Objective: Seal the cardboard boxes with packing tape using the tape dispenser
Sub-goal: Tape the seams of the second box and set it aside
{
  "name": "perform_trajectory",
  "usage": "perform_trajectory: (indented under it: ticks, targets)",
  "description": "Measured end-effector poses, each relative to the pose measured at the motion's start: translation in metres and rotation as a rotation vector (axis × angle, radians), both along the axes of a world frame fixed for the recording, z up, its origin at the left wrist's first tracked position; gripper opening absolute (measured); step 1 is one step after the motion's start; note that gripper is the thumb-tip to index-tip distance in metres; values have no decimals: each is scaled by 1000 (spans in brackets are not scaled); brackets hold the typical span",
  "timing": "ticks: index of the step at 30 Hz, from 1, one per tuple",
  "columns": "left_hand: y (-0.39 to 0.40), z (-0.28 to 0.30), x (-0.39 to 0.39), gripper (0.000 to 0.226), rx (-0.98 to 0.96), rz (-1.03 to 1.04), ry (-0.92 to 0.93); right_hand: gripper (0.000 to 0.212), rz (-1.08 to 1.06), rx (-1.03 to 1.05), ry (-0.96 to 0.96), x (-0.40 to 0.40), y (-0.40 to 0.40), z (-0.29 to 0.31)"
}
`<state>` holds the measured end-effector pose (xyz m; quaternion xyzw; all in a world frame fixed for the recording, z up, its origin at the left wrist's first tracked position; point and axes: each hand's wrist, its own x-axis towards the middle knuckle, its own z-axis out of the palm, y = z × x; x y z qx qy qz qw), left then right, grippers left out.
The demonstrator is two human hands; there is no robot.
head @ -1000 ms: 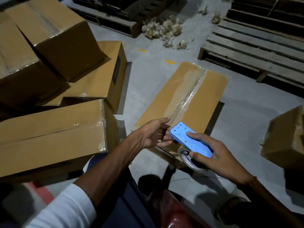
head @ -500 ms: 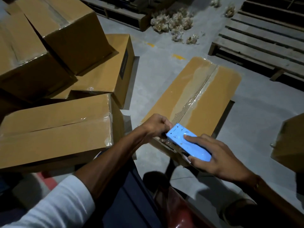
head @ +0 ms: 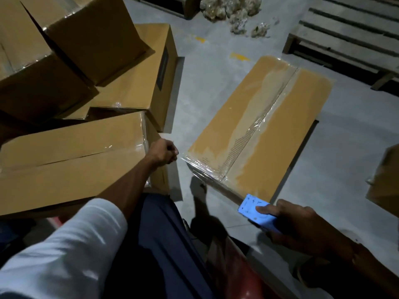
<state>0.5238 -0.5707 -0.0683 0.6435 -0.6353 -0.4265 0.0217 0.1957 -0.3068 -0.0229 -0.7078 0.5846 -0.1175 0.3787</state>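
Note:
A long flat cardboard box [head: 302, 126] lies on the grey floor, with clear tape running down its middle seam [head: 259, 124]. A fresh strip of clear tape [head: 207, 171] stretches along its near short edge. My left hand [head: 162, 152] is curled in a fist by the box's near left corner and pinches the strip's end. My right hand [head: 298, 229] grips the blue tape dispenser [head: 257, 214] at the near right corner, where the strip runs into it. The tape roll is hidden under that hand.
Several taped cardboard boxes [head: 75, 160] are piled at the left, close to my left arm. A wooden pallet [head: 345, 39] lies at the back right, crumpled plastic wads [head: 231, 9] at the back. Another box [head: 386, 175] pokes in at the right edge.
My hands have drawn apart along the box's near edge: the left went to the left corner, the right pulled the dispenser down and right, drawing out tape between them.

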Motion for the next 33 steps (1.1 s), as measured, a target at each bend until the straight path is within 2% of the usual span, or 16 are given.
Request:
perform_trajectory:
  ticks: [6,12,15,21,27,33]
  targets:
    - [-1,-10,-6,10,-4,-14,57,67,14,82,74,5,-2,-5]
    - [0,-14,-9,11,-8,-26,78,60,22,87,149,-1,-3,-7]
    - [0,-17,-11,16,-23,-26,55,71,65,123,192,2,-6,-5]
    - [1,-19,-14,16,-35,-32,31,56,58,108,169,6,-7,-2]
    - [1,-23,-15,13,-39,-7,36,57,-10,138,122,2,-7,-6]
    - [3,-19,-16,17,42,-5,80,72,28,178,196,-4,-12,-7]
